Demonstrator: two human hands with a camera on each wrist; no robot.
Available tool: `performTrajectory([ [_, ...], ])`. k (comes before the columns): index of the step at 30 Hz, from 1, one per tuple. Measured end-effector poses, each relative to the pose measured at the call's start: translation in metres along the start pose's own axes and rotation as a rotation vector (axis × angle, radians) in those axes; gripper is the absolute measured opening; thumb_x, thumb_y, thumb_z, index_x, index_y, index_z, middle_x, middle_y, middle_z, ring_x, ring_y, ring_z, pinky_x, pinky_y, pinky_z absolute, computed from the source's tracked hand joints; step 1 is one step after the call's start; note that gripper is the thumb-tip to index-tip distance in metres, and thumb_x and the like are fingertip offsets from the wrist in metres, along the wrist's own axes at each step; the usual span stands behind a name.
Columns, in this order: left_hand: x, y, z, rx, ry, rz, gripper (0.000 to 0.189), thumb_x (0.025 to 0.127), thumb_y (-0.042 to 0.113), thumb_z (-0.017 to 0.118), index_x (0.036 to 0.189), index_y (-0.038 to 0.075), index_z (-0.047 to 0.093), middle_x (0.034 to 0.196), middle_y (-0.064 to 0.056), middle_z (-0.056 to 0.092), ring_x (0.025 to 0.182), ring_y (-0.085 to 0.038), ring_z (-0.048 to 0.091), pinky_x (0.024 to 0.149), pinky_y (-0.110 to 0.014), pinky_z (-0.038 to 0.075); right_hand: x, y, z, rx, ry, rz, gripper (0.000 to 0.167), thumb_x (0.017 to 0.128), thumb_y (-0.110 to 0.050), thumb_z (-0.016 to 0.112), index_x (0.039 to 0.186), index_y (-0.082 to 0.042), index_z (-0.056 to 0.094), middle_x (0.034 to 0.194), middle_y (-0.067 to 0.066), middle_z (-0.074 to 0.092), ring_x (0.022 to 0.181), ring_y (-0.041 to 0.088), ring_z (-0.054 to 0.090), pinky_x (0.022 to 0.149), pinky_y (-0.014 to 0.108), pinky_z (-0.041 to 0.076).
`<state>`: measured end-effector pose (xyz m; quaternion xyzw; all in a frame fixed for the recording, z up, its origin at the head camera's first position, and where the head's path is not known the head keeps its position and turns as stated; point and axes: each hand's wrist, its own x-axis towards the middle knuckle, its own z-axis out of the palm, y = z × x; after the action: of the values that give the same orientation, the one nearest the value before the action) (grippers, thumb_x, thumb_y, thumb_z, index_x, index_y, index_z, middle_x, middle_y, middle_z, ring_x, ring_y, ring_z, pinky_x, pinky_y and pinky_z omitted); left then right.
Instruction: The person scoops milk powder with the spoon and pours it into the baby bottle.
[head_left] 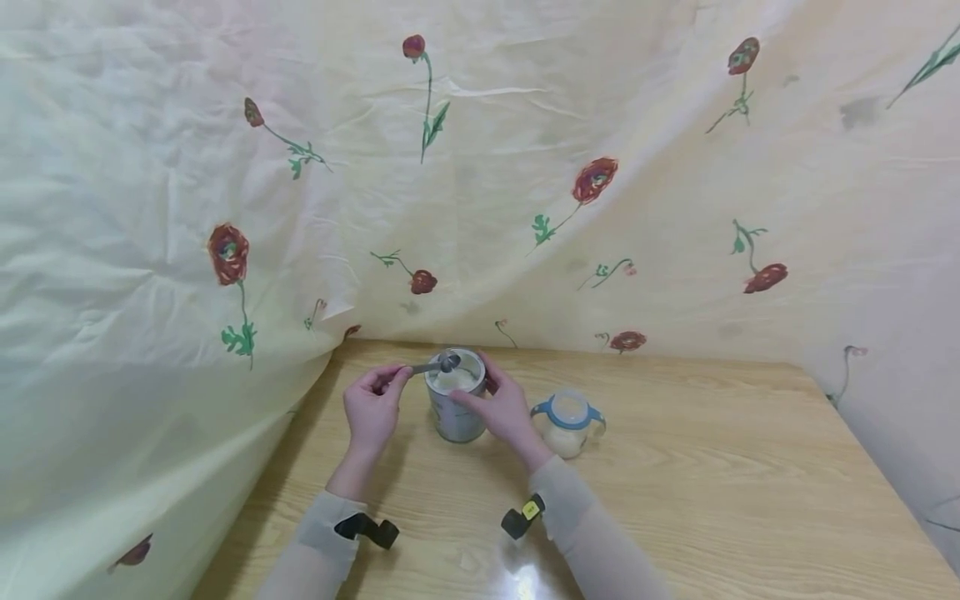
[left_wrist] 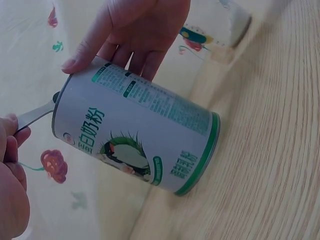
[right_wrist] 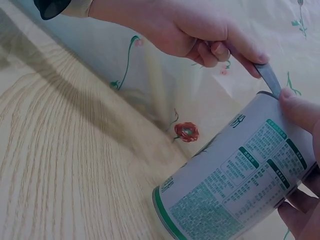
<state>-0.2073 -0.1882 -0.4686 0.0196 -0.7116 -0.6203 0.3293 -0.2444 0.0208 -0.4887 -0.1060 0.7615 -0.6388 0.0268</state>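
My left hand (head_left: 372, 410) pinches the handle of a metal measuring spoon (head_left: 429, 367). The spoon's bowl is over the mouth of an open milk powder can (head_left: 457, 423), and pale powder (head_left: 452, 381) shows inside. My right hand (head_left: 506, 410) grips this can around its right side, thumb near the rim. White with a green base band and printed lettering, the can (left_wrist: 140, 125) stands on the table in the left wrist view. Only the spoon handle (right_wrist: 270, 79) is visible in the right wrist view; the can wall hides the bowl there.
To the right of the can, close to my right forearm, stands a baby bottle (head_left: 567, 417) with a blue collar and two blue handles. The wooden table (head_left: 712, 467) meets a flower-patterned cloth (head_left: 480, 208) at the back and left.
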Motion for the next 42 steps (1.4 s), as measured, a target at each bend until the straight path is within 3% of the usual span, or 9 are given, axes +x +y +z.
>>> performTrajectory([
  [3, 0.004, -0.007, -0.001, 0.029, -0.056, 0.086, 0.009, 0.091, 0.001, 0.085, 0.095, -0.005, 0.080, 0.073, -0.020, 0.071, 0.051, -0.005, 0.043, 0.044, -0.015, 0.029, 0.000, 0.001, 0.000, 0.006, 0.006, -0.002, 0.093, 0.089, -0.030, 0.091, 0.165, -0.012, 0.040, 0.164, 0.016, 0.047, 0.149, 0.040, 0.045, 0.121, 0.053, 0.039],
  [8, 0.014, -0.016, -0.005, 0.145, -0.200, 0.315, 0.007, 0.090, 0.007, 0.087, 0.093, 0.002, 0.083, 0.061, -0.004, 0.064, 0.049, -0.007, 0.043, 0.043, -0.018, 0.031, 0.001, 0.003, 0.000, 0.013, 0.009, -0.012, 0.094, 0.088, -0.031, 0.092, 0.164, -0.011, 0.041, 0.163, 0.016, 0.048, 0.149, 0.039, 0.046, 0.121, 0.052, 0.039],
  [13, 0.026, -0.023, -0.007, 0.297, -0.291, 0.564, 0.008, 0.087, 0.000, 0.088, 0.092, 0.006, 0.084, 0.072, -0.001, 0.074, 0.048, -0.002, 0.045, 0.044, -0.019, 0.038, 0.001, 0.007, 0.002, 0.016, 0.017, -0.035, 0.093, 0.088, -0.030, 0.092, 0.164, -0.011, 0.043, 0.162, 0.014, 0.049, 0.148, 0.037, 0.048, 0.121, 0.051, 0.039],
  [20, 0.041, -0.030, -0.006, 0.426, -0.379, 0.868, 0.019, 0.080, -0.006, 0.090, 0.095, 0.005, 0.084, 0.090, -0.006, 0.081, 0.070, -0.018, 0.076, 0.060, -0.033, 0.062, 0.000, 0.008, 0.001, 0.030, 0.016, -0.074, 0.096, 0.086, -0.035, 0.093, 0.163, -0.008, 0.043, 0.162, 0.015, 0.049, 0.148, 0.037, 0.048, 0.121, 0.051, 0.039],
  [22, 0.044, -0.030, -0.006, 0.469, -0.395, 0.941, 0.020, 0.080, -0.005, 0.090, 0.096, 0.006, 0.083, 0.093, -0.006, 0.082, 0.078, -0.022, 0.079, 0.065, -0.037, 0.064, 0.000, 0.009, 0.001, 0.040, 0.012, -0.077, 0.096, 0.086, -0.035, 0.093, 0.163, -0.008, 0.042, 0.162, 0.016, 0.049, 0.148, 0.037, 0.048, 0.121, 0.051, 0.039],
  [26, 0.049, -0.026, -0.004, 0.586, -0.412, 1.076, 0.021, 0.080, -0.003, 0.088, 0.096, 0.011, 0.082, 0.093, -0.003, 0.082, 0.077, -0.020, 0.079, 0.063, -0.036, 0.064, 0.000, 0.008, 0.000, 0.050, 0.003, -0.074, 0.097, 0.086, -0.037, 0.093, 0.163, -0.009, 0.042, 0.162, 0.015, 0.049, 0.148, 0.037, 0.048, 0.121, 0.052, 0.039],
  [29, 0.050, -0.023, -0.003, 0.636, -0.439, 1.126, 0.027, 0.078, -0.007, 0.086, 0.095, 0.013, 0.080, 0.091, -0.002, 0.082, 0.076, -0.018, 0.078, 0.060, -0.033, 0.062, -0.001, 0.007, -0.001, 0.043, -0.001, -0.068, 0.098, 0.086, -0.039, 0.093, 0.164, -0.010, 0.041, 0.162, 0.013, 0.050, 0.148, 0.037, 0.048, 0.121, 0.052, 0.039],
  [37, 0.054, -0.009, -0.002, 0.711, -0.551, 1.169, 0.041, 0.070, -0.020, 0.079, 0.095, 0.013, 0.080, 0.090, 0.000, 0.081, 0.071, -0.015, 0.075, 0.056, -0.028, 0.058, -0.001, 0.005, -0.002, 0.036, -0.008, -0.049, 0.097, 0.087, -0.038, 0.092, 0.164, -0.010, 0.041, 0.163, 0.011, 0.049, 0.148, 0.035, 0.048, 0.121, 0.050, 0.040],
  [42, 0.059, 0.007, 0.001, 0.807, -0.687, 1.088, 0.038, 0.075, -0.018, 0.078, 0.094, 0.015, 0.080, 0.081, 0.002, 0.077, 0.059, -0.012, 0.063, 0.051, -0.027, 0.052, -0.002, 0.004, -0.001, 0.031, -0.008, -0.047, 0.092, 0.090, -0.031, 0.090, 0.164, -0.009, 0.040, 0.164, 0.013, 0.048, 0.149, 0.037, 0.046, 0.121, 0.053, 0.039],
])
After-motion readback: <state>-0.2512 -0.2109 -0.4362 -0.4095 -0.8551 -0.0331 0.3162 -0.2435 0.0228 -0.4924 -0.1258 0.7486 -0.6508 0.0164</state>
